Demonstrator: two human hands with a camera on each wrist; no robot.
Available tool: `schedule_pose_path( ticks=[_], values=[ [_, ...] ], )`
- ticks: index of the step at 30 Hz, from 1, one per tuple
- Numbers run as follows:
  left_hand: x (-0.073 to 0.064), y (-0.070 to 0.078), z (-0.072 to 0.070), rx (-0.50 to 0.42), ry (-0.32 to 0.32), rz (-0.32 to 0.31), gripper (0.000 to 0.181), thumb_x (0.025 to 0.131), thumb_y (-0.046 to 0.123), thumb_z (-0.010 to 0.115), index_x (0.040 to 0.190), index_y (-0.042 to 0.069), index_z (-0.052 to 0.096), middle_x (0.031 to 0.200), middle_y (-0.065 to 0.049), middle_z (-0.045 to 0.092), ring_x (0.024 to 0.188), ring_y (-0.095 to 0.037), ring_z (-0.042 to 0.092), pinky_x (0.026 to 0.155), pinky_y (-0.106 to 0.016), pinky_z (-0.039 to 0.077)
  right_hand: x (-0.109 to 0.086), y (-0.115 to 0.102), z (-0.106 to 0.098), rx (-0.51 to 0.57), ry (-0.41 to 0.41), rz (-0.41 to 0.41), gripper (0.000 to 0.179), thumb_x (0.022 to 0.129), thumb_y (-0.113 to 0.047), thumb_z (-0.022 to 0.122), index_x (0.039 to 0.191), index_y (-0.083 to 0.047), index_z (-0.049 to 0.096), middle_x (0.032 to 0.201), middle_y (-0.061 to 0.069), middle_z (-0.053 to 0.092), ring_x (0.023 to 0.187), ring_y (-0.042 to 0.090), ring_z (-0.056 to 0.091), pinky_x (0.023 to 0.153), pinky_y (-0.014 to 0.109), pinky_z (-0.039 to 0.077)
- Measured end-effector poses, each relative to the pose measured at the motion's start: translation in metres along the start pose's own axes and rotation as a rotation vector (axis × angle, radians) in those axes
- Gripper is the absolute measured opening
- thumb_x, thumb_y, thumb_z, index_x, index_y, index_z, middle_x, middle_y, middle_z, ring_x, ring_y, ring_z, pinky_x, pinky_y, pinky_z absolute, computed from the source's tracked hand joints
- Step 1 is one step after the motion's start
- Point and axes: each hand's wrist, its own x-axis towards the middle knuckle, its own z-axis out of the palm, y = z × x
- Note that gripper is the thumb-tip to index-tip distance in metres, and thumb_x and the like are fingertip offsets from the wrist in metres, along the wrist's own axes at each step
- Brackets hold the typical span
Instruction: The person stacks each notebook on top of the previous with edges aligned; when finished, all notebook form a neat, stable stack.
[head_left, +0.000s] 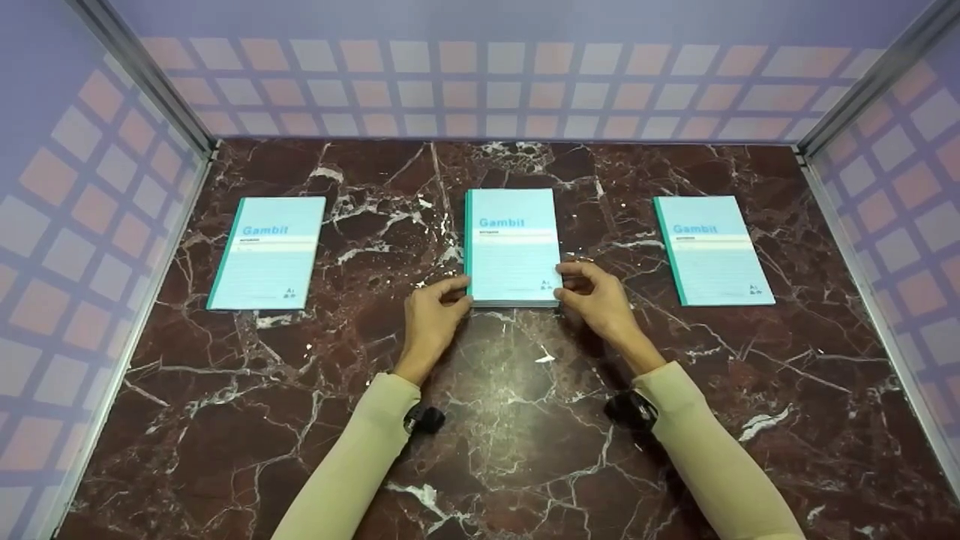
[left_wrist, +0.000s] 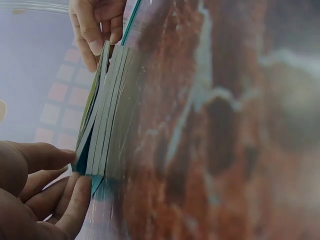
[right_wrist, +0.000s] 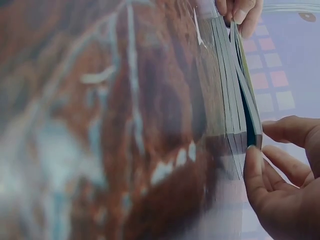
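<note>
A stack of several light-blue "Gambit" notebooks (head_left: 511, 244) lies at the middle of the marble table (head_left: 480, 420). My left hand (head_left: 459, 294) pinches the near left corner of the top notebook (left_wrist: 94, 102). My right hand (head_left: 568, 285) pinches its near right corner. In the left wrist view my left hand (left_wrist: 77, 172) has its thumb over the cover and its fingers under it. In the right wrist view my right hand (right_wrist: 261, 144) holds the top notebook (right_wrist: 246, 87) the same way. That notebook's near edge is parted slightly from the stack (right_wrist: 227, 85) below.
A single matching notebook (head_left: 268, 251) lies flat to the left and another notebook (head_left: 712, 250) to the right. Patterned walls (head_left: 75, 225) close in the table on the left, back and right.
</note>
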Motion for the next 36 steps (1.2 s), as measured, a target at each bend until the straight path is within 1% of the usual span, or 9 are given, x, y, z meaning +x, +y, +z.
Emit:
schedule_pose_path(
  ticks=[3, 7, 10, 13, 16, 18, 24, 28, 36],
  values=[
    [0.0, -0.001, 0.0, 0.018, 0.012, 0.019, 0.027, 0.091, 0.0, 0.081, 0.117, 0.006, 0.083, 0.109, -0.007, 0.08, 0.091, -0.02, 0.078, 0.078, -0.031, 0.064, 0.0, 0.001, 0.0, -0.032, -0.009, -0.006, 0.04, 0.091, 0.004, 0.08, 0.131, 0.005, 0.07, 0.124, 0.022, 0.072, 0.111, 0.036, 0.07, 0.089, 0.023, 0.057],
    [0.002, -0.004, 0.0, 0.021, 0.012, 0.029, 0.027, 0.089, 0.0, 0.083, 0.116, 0.005, 0.083, 0.119, -0.005, 0.078, 0.098, -0.02, 0.078, 0.084, -0.031, 0.064, -0.002, 0.002, -0.001, -0.078, -0.028, -0.008, 0.044, 0.092, 0.002, 0.081, 0.134, 0.003, 0.069, 0.129, 0.021, 0.071, 0.112, 0.035, 0.071, 0.086, 0.026, 0.059],
    [0.002, -0.004, 0.0, 0.022, -0.003, 0.027, 0.029, 0.088, 0.0, 0.085, 0.116, 0.005, 0.082, 0.124, -0.005, 0.076, 0.101, -0.021, 0.077, 0.086, -0.031, 0.063, -0.003, 0.002, -0.002, -0.12, -0.045, -0.013, 0.046, 0.093, -0.001, 0.081, 0.137, 0.002, 0.069, 0.134, 0.02, 0.069, 0.113, 0.036, 0.071, 0.087, 0.034, 0.061],
    [0.002, -0.004, 0.0, 0.021, -0.013, 0.03, 0.031, 0.087, -0.002, 0.086, 0.117, 0.004, 0.082, 0.125, -0.007, 0.076, 0.103, -0.023, 0.077, 0.086, -0.031, 0.063, -0.003, 0.001, -0.004, -0.168, -0.058, -0.02, 0.048, 0.093, -0.004, 0.082, 0.139, 0.0, 0.069, 0.138, 0.02, 0.068, 0.122, 0.036, 0.067, 0.098, 0.043, 0.058],
    [0.003, -0.005, 0.001, 0.006, -0.018, 0.03, 0.033, 0.085, -0.005, 0.085, 0.117, 0.002, 0.081, 0.127, -0.009, 0.075, 0.102, -0.025, 0.078, 0.086, -0.03, 0.063, -0.004, 0.001, -0.005, -0.198, -0.073, -0.01, 0.051, 0.092, -0.006, 0.083, 0.141, -0.002, 0.068, 0.14, 0.019, 0.067, 0.129, 0.036, 0.063, 0.107, 0.048, 0.052],
    [0.004, -0.006, 0.001, -0.003, -0.016, 0.029, 0.035, 0.084, -0.007, 0.085, 0.117, 0.0, 0.081, 0.126, -0.011, 0.075, 0.101, -0.026, 0.078, 0.086, -0.028, 0.063, -0.004, 0.001, -0.006, -0.202, -0.088, -0.004, 0.053, 0.092, -0.006, 0.083, 0.143, -0.003, 0.067, 0.14, 0.019, 0.067, 0.13, 0.036, 0.062, 0.109, 0.049, 0.05],
    [0.005, -0.008, 0.003, -0.012, -0.015, 0.011, 0.036, 0.084, -0.008, 0.085, 0.118, 0.0, 0.08, 0.124, -0.012, 0.076, 0.102, -0.027, 0.078, 0.085, -0.026, 0.063, -0.004, 0.002, -0.006, -0.212, -0.102, -0.004, 0.056, 0.09, -0.003, 0.083, 0.144, -0.004, 0.066, 0.138, 0.019, 0.068, 0.126, 0.036, 0.065, 0.107, 0.048, 0.053],
    [0.004, -0.009, 0.004, -0.009, -0.019, 0.027, 0.038, 0.083, -0.011, 0.084, 0.119, -0.001, 0.08, 0.124, -0.013, 0.075, 0.103, -0.027, 0.077, 0.086, -0.025, 0.062, -0.004, 0.004, -0.006, -0.225, -0.108, -0.012, 0.056, 0.09, -0.001, 0.083, 0.144, -0.005, 0.067, 0.138, 0.019, 0.068, 0.124, 0.036, 0.066, 0.107, 0.048, 0.053],
    [0.003, -0.011, 0.003, 0.01, -0.011, 0.047, 0.041, 0.082, -0.014, 0.082, 0.12, -0.001, 0.079, 0.124, -0.012, 0.075, 0.103, -0.027, 0.077, 0.085, -0.027, 0.063, -0.003, 0.002, -0.006, -0.264, -0.116, -0.021, 0.056, 0.089, -0.002, 0.083, 0.143, -0.007, 0.067, 0.143, 0.017, 0.064, 0.133, 0.037, 0.06, 0.113, 0.049, 0.049]
  ],
)
